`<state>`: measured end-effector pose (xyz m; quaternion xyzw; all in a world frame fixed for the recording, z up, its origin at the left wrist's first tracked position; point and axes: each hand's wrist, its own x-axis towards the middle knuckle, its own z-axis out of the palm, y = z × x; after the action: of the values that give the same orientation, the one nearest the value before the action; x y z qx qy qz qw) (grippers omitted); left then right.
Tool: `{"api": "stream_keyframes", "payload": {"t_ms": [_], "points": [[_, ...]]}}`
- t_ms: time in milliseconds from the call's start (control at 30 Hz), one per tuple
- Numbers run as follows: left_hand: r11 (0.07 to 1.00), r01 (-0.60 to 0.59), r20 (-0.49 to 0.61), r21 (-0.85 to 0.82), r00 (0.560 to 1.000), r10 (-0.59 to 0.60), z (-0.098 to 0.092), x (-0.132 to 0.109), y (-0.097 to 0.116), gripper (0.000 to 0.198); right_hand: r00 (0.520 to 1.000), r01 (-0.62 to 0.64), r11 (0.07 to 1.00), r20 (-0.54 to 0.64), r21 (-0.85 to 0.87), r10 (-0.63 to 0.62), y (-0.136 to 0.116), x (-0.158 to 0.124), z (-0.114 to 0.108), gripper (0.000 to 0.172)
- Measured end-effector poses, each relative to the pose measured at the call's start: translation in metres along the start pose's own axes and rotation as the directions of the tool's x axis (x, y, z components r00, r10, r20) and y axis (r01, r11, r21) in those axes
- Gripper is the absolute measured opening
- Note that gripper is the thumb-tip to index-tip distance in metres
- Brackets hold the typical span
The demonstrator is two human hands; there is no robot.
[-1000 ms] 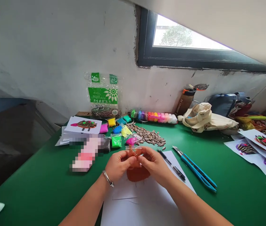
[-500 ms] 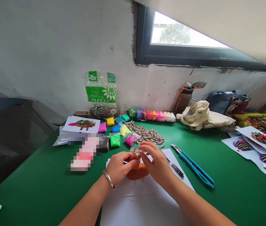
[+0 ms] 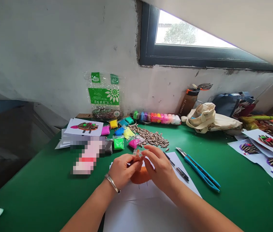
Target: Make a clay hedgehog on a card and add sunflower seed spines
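Working close over white paper (image 3: 148,216) on the green bench (image 3: 39,183). Pinching a small clear packet (image 3: 137,154) of orange-brown clay in the left hand (image 3: 123,170), thumb to forefinger, above the far part of the sheet. Changed since a second ago: from bringing both thumbs together on the plastic to steadying with the left alone — right hand (image 3: 160,166) now arched, forefinger raised, fingertips close at the packet's right side. Cannot tell any firm grip there; too small to make out. Judging from that: probably gone from joint handling to finer picking at plastic or clay, not yet finished. Also uncovered by the shift: more of the flat orange patch (image 3: 140,176) on the paper, just nearer the body than the packet. Aiming, on the packet: clear end away from the body, towards the magenta bag (image 3: 134,143) and spilled seeds (image 3: 154,137); long axis uncertain, largely hidden behind fingers. On the patch: apparently longest side to side, rounded along the near edge — with short dark lines (image 3: 139,186) leading from there towards the body.
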<state>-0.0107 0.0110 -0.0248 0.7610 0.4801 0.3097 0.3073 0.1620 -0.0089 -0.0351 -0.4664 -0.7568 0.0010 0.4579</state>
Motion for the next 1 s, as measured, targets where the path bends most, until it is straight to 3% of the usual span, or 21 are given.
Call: {"api": "stream_keyframes", "payload": {"t_ms": [200,500,833,1000], "points": [[0.995,-0.099,-0.028,0.032,0.995,0.100,0.0006,-0.0020,0.0015,0.015,0.993,-0.112,0.985,0.056,0.130,0.106,0.0001,0.0009,-0.0009,0.023],[0.989,-0.126,-0.035,0.077,0.991,0.129,0.0018,-0.0020,0.0054,0.014,0.999,0.034,0.999,0.019,0.019,-0.034,-0.0085,0.0056,-0.0068,0.015],[0.988,-0.121,-0.028,0.096,0.992,0.124,0.0015,-0.0025,0.0043,0.015,0.985,-0.149,0.977,0.109,0.149,0.134,-0.0059,0.0037,-0.0032,0.011],[0.993,-0.099,-0.022,0.061,0.995,0.101,0.0006,-0.0030,0.0057,0.016,0.982,-0.181,0.969,0.078,0.169,0.170,-0.0045,0.0028,-0.0020,0.010]]}}
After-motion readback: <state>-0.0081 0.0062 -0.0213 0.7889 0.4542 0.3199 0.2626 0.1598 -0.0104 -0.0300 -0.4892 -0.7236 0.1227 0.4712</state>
